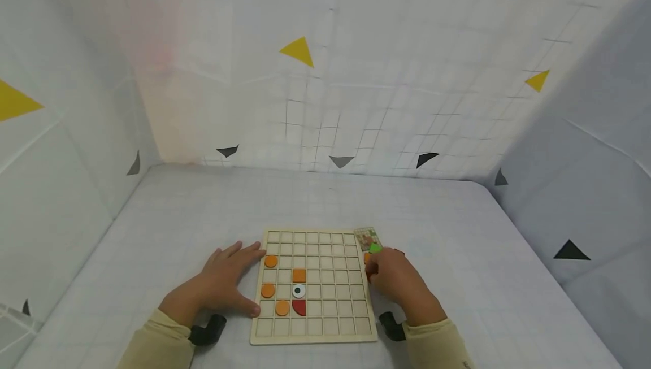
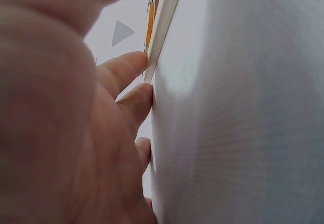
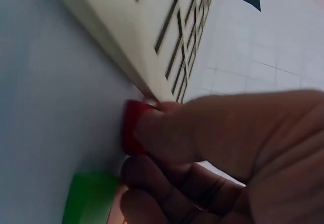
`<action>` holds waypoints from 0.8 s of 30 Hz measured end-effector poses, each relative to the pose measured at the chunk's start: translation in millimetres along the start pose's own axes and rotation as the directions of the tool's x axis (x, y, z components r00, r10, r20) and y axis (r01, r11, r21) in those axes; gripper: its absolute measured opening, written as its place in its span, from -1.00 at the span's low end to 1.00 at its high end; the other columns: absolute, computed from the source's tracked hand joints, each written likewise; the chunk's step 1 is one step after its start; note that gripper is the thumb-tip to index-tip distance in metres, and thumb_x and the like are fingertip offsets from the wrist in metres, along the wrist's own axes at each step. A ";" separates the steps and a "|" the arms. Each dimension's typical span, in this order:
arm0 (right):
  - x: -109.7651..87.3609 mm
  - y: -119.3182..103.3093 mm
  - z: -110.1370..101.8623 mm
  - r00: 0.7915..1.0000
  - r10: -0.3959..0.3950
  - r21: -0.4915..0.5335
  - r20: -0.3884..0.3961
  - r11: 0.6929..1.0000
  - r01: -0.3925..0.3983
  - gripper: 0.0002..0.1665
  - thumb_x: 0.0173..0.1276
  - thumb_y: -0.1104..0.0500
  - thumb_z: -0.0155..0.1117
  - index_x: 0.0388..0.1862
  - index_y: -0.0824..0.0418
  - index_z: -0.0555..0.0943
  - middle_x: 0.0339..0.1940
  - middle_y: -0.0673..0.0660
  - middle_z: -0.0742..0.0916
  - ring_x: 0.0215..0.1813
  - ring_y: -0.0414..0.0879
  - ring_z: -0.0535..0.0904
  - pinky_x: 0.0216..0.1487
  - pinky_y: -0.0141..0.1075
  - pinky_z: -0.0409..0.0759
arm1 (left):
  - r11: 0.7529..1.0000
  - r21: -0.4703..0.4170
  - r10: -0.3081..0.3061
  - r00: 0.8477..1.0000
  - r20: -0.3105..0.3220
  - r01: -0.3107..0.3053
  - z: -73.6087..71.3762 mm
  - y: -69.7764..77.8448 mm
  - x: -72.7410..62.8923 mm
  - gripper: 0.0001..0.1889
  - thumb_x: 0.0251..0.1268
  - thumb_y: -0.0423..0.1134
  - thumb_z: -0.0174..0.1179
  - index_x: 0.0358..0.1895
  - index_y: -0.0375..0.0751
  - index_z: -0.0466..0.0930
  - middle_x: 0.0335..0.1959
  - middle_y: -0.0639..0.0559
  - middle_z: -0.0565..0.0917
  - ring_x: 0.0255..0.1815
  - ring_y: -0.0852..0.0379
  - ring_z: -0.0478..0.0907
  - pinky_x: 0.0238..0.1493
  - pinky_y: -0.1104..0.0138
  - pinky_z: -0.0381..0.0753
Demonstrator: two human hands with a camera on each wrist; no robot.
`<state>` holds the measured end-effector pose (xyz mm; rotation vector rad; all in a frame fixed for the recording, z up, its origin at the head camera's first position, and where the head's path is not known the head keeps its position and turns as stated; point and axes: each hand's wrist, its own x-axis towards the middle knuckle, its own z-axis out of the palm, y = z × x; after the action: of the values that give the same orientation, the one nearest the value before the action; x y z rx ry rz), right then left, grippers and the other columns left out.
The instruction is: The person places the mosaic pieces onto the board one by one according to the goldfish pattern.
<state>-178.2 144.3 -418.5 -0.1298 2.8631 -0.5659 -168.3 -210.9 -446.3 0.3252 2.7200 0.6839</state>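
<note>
A pale wooden grid board (image 1: 335,324) lies on the table between the hands. Spread fingers of my left hand (image 1: 224,281) touch its left edge, thumb near the lower corner. On the board sit several orange discs (image 1: 271,261), an orange square (image 1: 299,275), a white eye disc (image 1: 299,290) and a red quarter-circle piece (image 1: 299,307). Just off the right edge, my right hand (image 1: 399,278) pinches a small red piece (image 3: 131,128) between thumb and fingers, low beside the board. Its outline is partly hidden by the thumb. A green piece (image 3: 90,196) lies below these fingers.
A small printed pattern card (image 1: 364,238) lies at the board's upper right corner, partly under the green piece. An orange piece (image 1: 367,257) shows beside the right hand. White sheeting with yellow and black triangles encloses the table (image 1: 229,199) at the back and sides.
</note>
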 end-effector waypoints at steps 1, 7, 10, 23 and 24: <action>-0.6 0.6 -0.4 1.000 0.001 0.001 0.004 1.000 -0.001 -0.82 0.27 0.38 0.37 -0.28 0.12 0.79 -0.13 0.08 0.74 -0.12 -0.06 0.65 -0.18 -0.13 0.70 | 1.000 -0.002 0.000 1.000 0.001 0.000 -0.1 0.1 -0.1 0.28 -0.51 0.32 0.66 0.54 0.15 0.29 0.65 0.12 0.17 0.69 -0.23 -0.13 0.64 -0.26 -0.28; -2.3 4.6 0.4 1.000 0.017 0.026 0.010 1.000 -0.017 -0.87 0.24 0.33 0.41 -0.35 0.09 0.75 -0.21 0.03 0.70 -0.26 -0.13 0.56 -0.30 -0.21 0.62 | 1.000 -0.002 0.009 1.000 0.002 -0.009 0.1 -0.8 -1.1 0.28 -0.51 0.33 0.66 0.54 0.13 0.30 0.65 0.11 0.18 0.69 -0.24 -0.12 0.63 -0.28 -0.26; -3.1 5.7 1.7 1.000 0.018 0.023 -0.007 1.000 -0.018 -0.90 0.21 0.29 0.48 -0.37 0.09 0.73 -0.28 -0.01 0.69 -0.30 -0.15 0.53 -0.31 -0.22 0.60 | 1.000 0.000 0.016 1.000 -0.001 -0.016 0.0 -1.3 -1.1 0.28 -0.51 0.33 0.65 0.54 0.12 0.29 0.65 0.09 0.18 0.68 -0.26 -0.11 0.62 -0.29 -0.26; -4.0 4.4 5.0 0.997 0.055 -0.002 -0.050 0.998 -0.055 -0.78 0.14 0.34 0.52 -0.24 0.11 0.76 -0.35 -0.04 0.69 -0.27 -0.13 0.52 -0.24 -0.25 0.61 | 1.000 0.003 0.016 1.000 -0.002 -0.016 -0.4 -0.8 -1.2 0.28 -0.50 0.35 0.64 0.54 0.14 0.29 0.65 0.09 0.18 0.69 -0.25 -0.11 0.63 -0.28 -0.27; -3.8 4.3 5.1 0.997 0.059 -0.006 -0.046 0.998 -0.060 -0.80 0.14 0.33 0.53 -0.27 0.11 0.76 -0.36 -0.03 0.69 -0.27 -0.13 0.52 -0.22 -0.24 0.62 | 1.000 0.001 0.016 1.000 -0.002 -0.016 -0.6 -0.7 -1.3 0.28 -0.50 0.34 0.65 0.54 0.13 0.29 0.65 0.09 0.18 0.69 -0.25 -0.11 0.63 -0.28 -0.27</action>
<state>-173.6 146.8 -424.0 -0.0331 2.9029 -0.5539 -167.4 -212.1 -445.8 0.3466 2.7229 0.6880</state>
